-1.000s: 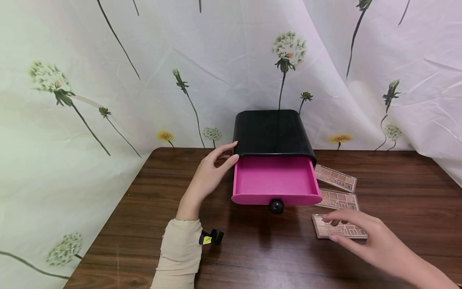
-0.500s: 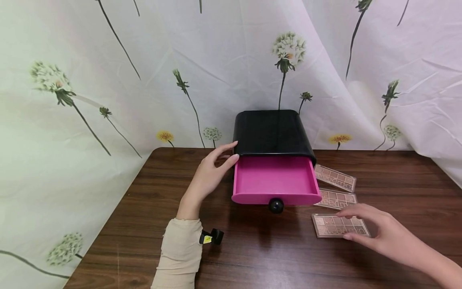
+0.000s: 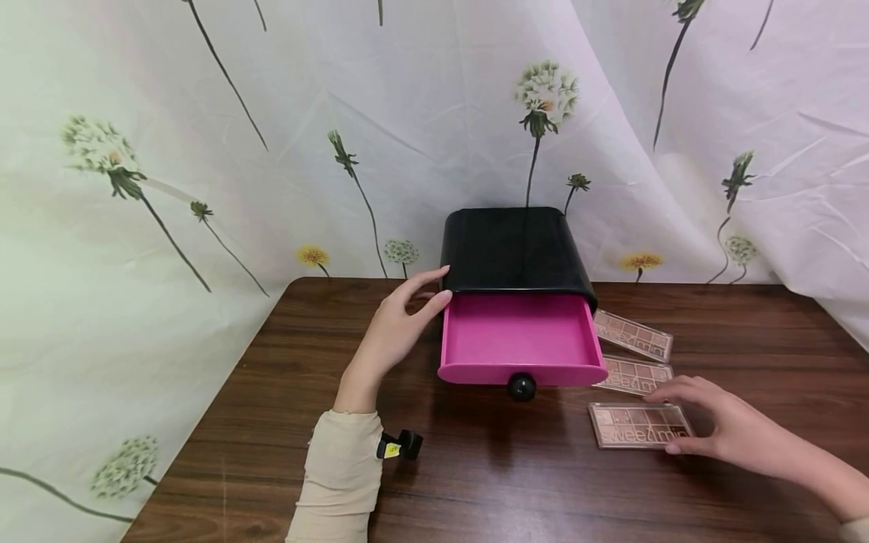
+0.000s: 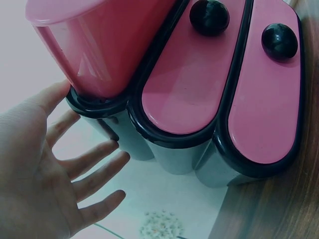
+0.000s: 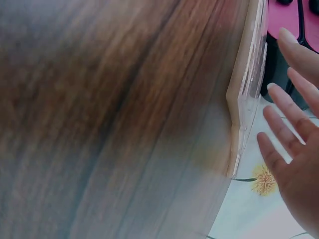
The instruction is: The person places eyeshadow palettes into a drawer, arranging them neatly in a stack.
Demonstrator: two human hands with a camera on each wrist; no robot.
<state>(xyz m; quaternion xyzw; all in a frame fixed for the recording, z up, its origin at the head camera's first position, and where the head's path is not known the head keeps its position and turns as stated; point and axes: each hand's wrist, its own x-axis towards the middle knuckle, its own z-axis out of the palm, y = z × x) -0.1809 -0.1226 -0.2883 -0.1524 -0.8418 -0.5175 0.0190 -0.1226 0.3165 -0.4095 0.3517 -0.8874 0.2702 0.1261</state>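
Note:
A black drawer unit [image 3: 516, 253] stands at the back of the table, its pink top drawer [image 3: 468, 374] pulled out with nothing in it. My left hand [image 3: 388, 332] touches the unit's left side, thumb at the front edge. Its fingers [image 4: 102, 181] are loosely spread in the left wrist view. To the right lies a clear-lidded eyeshadow palette [image 3: 627, 424], flat on the wood. My right hand [image 3: 729, 422] is at this palette's right end, fingers spread and relaxed, thumb low beside its near corner. Whether the thumb touches it, I cannot tell.
Two more palettes, a middle one [image 3: 631, 375] and a far one [image 3: 633, 337], lie to the right of the unit, partly behind the drawer. Two pink lower drawers [image 4: 182, 84] with black knobs are closed. A dandelion-print cloth [image 3: 407, 98] hangs behind the table [image 3: 475, 483].
My right hand has drawn back to the right, from over the nearest palette to its right end, uncovering most of it. The left hand, unit and palettes stay put.

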